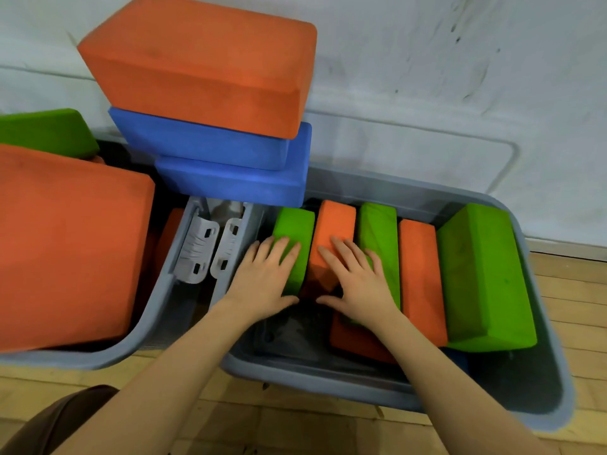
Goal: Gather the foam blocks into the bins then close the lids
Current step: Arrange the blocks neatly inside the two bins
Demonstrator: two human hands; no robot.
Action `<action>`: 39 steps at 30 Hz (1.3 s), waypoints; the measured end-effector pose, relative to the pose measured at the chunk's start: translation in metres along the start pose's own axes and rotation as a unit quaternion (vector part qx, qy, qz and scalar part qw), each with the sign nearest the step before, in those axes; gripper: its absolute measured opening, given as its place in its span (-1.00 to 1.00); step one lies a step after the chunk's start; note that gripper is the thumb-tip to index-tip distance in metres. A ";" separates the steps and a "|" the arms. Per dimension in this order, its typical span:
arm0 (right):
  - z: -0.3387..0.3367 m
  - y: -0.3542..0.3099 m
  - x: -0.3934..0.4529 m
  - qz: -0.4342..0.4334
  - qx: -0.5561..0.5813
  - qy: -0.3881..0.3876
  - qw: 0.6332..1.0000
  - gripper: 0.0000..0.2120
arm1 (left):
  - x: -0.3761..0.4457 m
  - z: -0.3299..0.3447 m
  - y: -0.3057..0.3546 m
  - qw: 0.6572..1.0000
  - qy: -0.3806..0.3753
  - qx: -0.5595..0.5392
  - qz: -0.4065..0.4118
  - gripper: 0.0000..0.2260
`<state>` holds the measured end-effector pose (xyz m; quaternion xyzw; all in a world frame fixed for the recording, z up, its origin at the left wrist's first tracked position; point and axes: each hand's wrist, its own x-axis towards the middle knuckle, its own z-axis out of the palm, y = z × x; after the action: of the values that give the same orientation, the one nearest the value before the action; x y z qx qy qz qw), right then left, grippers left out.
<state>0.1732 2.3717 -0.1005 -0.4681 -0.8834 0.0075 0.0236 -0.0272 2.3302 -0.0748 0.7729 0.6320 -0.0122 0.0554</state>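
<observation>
Foam blocks stand on edge in a row inside the right bin (538, 323), and both hands are down among them. Taking that bin as the landmark: at its left end stands a green block (293, 238), next to it an orange block (335, 231), then another green block (377, 231), another orange block (420, 274) and a larger green block (483, 277) leaning toward its right end. Each block's long axis runs from the bin's near wall toward its far wall, away from the person.

The left hand (262, 277) lies flat on the leftmost green block, fingers (279, 249) straight and spread, gripping nothing. The right hand (358, 280) rests likewise across the orange block and the green one beside it, fingers (341, 251) extended and released. They seem to be pressing the row toward the far wall, though the hands hide the near ends of the blocks.

Over the bin's far left corner rises a stack: two blue blocks (210, 139) under a large orange block (203, 67). Those lie just beyond the left hand, so it is probably the one to fetch them. Left of the right bin sits a second bin (144, 323) holding more blocks; grey latches (210, 251) show between the two.
</observation>
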 end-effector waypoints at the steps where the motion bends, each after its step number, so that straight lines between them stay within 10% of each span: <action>1: 0.000 -0.002 0.004 0.015 -0.006 0.016 1.000 -0.07 | 0.005 -0.001 0.002 1.000 -0.010 0.012 0.002 -0.08; 9: 0.009 0.004 0.026 0.048 -0.064 0.054 0.995 -0.05 | 0.022 0.014 0.020 0.998 -0.055 0.026 -0.036 -0.09; 19: 0.009 -0.004 0.043 0.048 -0.042 0.133 0.989 -0.17 | 0.033 0.024 0.005 0.984 0.156 0.055 -0.068 -0.20; 39: 0.014 -0.009 0.052 0.074 0.119 0.071 0.988 -0.18 | 0.036 0.017 0.004 0.984 0.081 -0.078 -0.136 -0.48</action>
<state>0.1360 2.4096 -0.1121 -0.5257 -0.8349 0.0815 0.1411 -0.0154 2.3627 -0.0950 0.6718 0.7323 0.0922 0.0619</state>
